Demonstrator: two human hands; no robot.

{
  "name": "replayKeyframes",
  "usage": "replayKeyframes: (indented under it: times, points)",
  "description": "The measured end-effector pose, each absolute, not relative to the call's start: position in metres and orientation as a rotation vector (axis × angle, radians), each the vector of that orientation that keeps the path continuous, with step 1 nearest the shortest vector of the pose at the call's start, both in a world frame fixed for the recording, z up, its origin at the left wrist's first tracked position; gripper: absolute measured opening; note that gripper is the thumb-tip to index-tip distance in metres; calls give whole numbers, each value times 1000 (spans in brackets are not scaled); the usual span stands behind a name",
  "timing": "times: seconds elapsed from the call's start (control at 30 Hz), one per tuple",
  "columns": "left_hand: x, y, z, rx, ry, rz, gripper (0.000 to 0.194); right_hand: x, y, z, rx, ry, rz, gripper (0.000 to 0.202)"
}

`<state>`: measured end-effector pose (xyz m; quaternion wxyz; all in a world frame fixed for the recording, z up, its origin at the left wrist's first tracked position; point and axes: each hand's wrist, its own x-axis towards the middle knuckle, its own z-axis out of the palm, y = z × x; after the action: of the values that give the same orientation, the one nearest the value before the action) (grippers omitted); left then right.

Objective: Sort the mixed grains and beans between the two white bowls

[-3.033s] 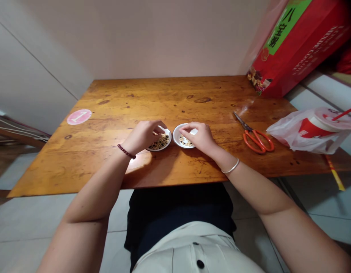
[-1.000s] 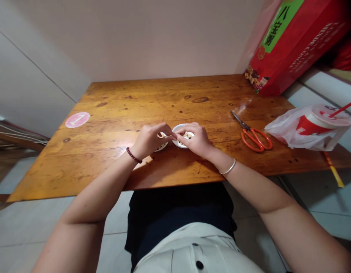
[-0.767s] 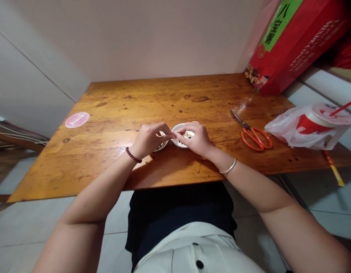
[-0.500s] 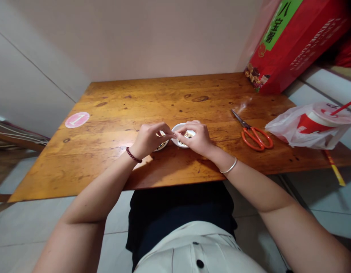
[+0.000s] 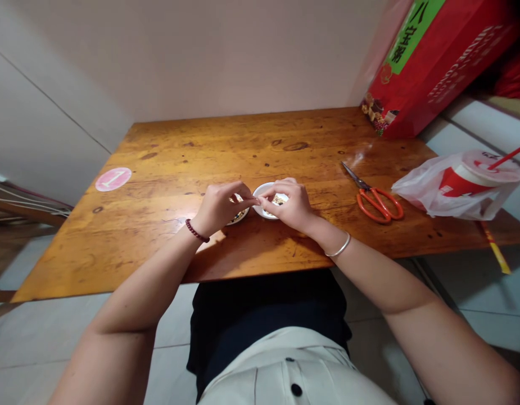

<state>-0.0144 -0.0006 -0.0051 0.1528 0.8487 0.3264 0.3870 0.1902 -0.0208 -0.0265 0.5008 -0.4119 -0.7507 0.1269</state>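
Two small white bowls stand side by side near the table's front edge, each with small pale and dark beads or beans in it. My left hand [image 5: 223, 205] is over the left bowl [image 5: 245, 216] and hides much of it. Above the right bowl [image 5: 261, 191] is my right hand [image 5: 289, 203], covering its right side. Both hands are pinched, thumb against fingers, and their fingertips meet between the bowls. Whatever they pinch is too small to make out.
Orange-handled scissors [image 5: 380, 205] lie right of my hands. Farther right, a red and white cup [image 5: 466, 179] with a straw sits in a plastic bag. A red box [image 5: 437, 67] stands at the back right. A round pink sticker [image 5: 113, 179] marks the wooden table [image 5: 158, 163] at left.
The view has shifted very slightly. Both hands keep the same pinched pose over the bowls.
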Motion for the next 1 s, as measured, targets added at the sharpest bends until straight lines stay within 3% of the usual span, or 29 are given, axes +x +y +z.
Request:
replayKeyframes:
  times: [0.43,1.0]
  points:
    - [-11,-4,-4,2326,925,1024,30,189,-20,-29,-949,-1808,298,13]
    - [-10,-4,-4,2252,915,1234,41,189,-25,-22,-948,-1759,352,14]
